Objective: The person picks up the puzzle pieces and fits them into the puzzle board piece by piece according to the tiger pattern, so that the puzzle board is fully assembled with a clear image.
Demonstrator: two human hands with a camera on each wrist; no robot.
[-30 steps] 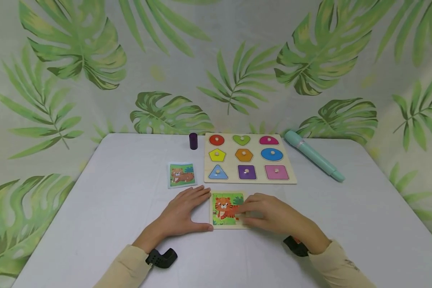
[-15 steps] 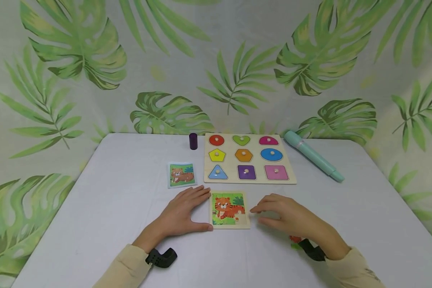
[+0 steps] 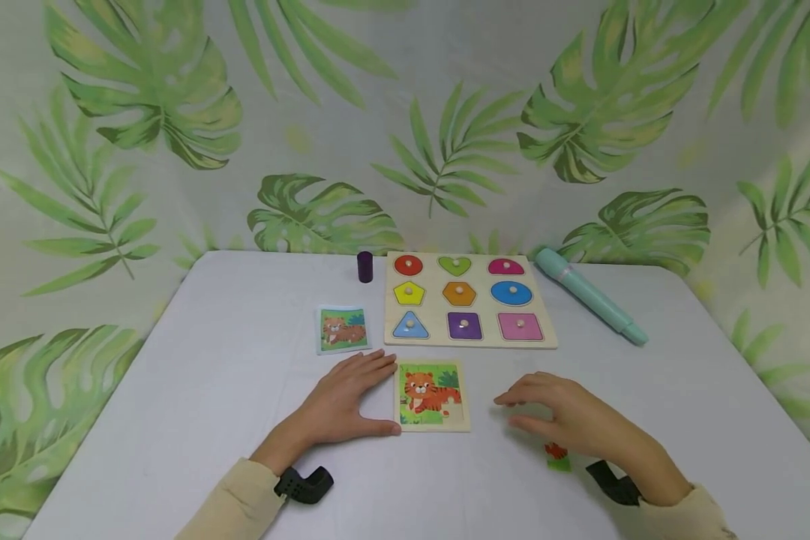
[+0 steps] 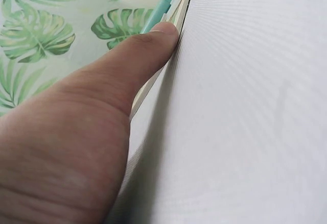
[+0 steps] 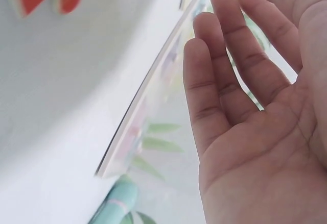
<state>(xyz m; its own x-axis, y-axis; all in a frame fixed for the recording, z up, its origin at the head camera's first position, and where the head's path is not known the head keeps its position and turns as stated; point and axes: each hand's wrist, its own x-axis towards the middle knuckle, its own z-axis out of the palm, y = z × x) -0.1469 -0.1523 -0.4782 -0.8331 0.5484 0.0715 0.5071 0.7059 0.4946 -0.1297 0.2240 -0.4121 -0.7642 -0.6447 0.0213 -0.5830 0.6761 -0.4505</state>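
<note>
A small square tiger jigsaw puzzle (image 3: 432,395) lies flat in its pale wooden frame, with bare wood at the lower right corner. Along its left side my left hand (image 3: 340,397) rests with the thumb and fingers spread apart, the tips at the frame's edge. In the left wrist view the straight thumb (image 4: 153,43) touches that edge. To the right of the puzzle hovers my right hand (image 3: 553,411), palm empty and fingers loosely extended, as the right wrist view also shows. Beneath it on the table lies a red and green puzzle piece (image 3: 557,456), partly hidden by the hand.
Behind the puzzle sits a wooden peg board (image 3: 469,300) of coloured shapes. A tiger picture card (image 3: 343,330) lies to its left, below a dark purple cylinder (image 3: 365,267). A mint-green stick-shaped thing (image 3: 590,296) lies at the back right. Leaf-patterned cloth hangs behind the white table.
My right hand has drawn back to the right, off the puzzle, toward the loose piece, which shows more now. My left hand has stayed at the frame.
</note>
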